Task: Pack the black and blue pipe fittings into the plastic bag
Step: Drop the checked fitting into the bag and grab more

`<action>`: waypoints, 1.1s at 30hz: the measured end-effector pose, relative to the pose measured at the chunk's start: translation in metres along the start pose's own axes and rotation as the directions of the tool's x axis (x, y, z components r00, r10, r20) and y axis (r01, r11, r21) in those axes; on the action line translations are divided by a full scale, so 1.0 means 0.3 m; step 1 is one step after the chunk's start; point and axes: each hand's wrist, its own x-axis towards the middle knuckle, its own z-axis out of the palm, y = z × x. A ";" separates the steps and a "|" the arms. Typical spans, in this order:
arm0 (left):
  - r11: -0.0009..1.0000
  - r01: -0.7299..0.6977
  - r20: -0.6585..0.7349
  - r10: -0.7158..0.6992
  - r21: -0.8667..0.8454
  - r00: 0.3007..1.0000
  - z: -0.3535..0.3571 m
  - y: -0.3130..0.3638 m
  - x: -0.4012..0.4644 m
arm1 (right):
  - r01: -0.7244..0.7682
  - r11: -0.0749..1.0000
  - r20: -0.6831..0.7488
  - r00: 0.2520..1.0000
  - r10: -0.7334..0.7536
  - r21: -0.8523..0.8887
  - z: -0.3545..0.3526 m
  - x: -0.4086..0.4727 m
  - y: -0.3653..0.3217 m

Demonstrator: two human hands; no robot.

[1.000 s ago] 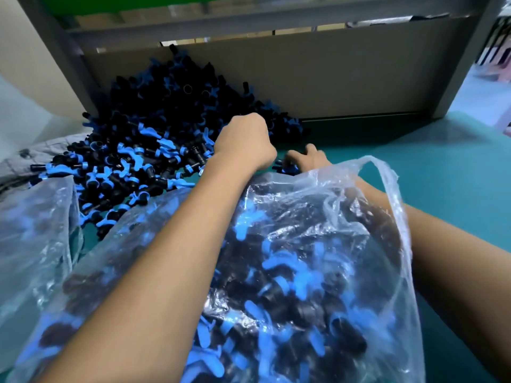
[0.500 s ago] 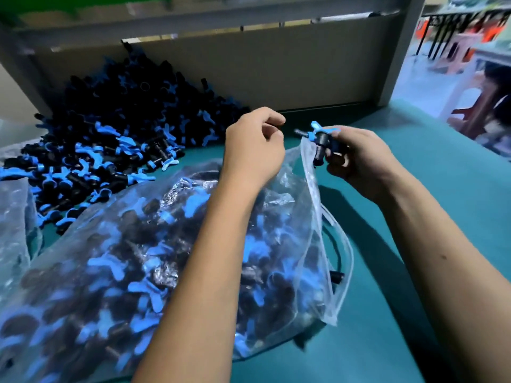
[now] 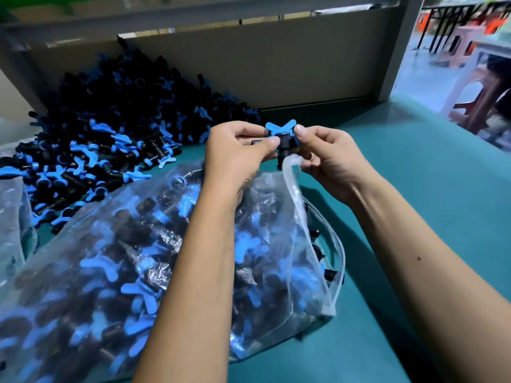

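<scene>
Both hands pinch one small black plastic pipe fitting with a blue butterfly-shaped handle (image 3: 281,135). The left hand (image 3: 235,153) grips its side. The right hand (image 3: 327,158) grips its other side and the lifted rim of the clear plastic bag (image 3: 154,258). I think it should drop straight below the pinch, into the open mouth.
</scene>
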 end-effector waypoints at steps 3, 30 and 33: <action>1.000 0.017 -0.036 -0.016 0.025 0.999 -0.010 -0.007 0.004 | 0.055 0.988 -0.040 0.997 -0.061 -0.143 0.013 -0.005 0.018; 0.996 -0.077 -0.162 0.083 0.047 0.983 -0.014 0.001 0.026 | 0.260 0.915 -0.201 0.923 -0.329 -0.308 0.004 0.016 -0.010; 0.991 -0.105 -0.203 0.120 0.087 0.972 0.010 0.002 0.022 | 0.319 0.849 0.031 0.941 -0.338 -0.422 0.018 0.000 -0.016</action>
